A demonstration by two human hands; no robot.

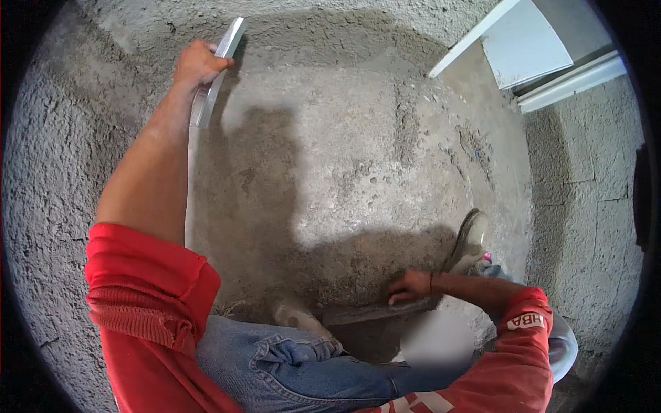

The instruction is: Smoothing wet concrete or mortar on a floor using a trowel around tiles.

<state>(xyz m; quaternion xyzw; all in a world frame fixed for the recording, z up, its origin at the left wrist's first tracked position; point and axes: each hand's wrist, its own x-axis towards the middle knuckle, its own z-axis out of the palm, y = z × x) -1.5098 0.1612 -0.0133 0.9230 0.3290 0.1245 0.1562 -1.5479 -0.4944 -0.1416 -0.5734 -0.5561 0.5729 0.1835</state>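
My left hand (198, 63) is closed around a silver metal bar (224, 47), which slants up toward the rough wall at the far left. The bar's near end shows below my wrist. A thin pale edge continues down beside my forearm, partly hidden by it. Low on the right, my right hand (412, 286) hangs above the floor with thumb and fingers apart, nothing visible in it. Just beneath it lies a long grey plank-like piece (375, 314), close to my boots; I cannot tell whether the hand touches it.
Rough cement walls stand left (55, 193), ahead (330, 38) and right (585, 151). The concrete floor (351, 144) bears crumbs and dark patches. A white panel (527, 48) and white frame (571, 81) stand far right. My boots (471, 234) rest on the floor.
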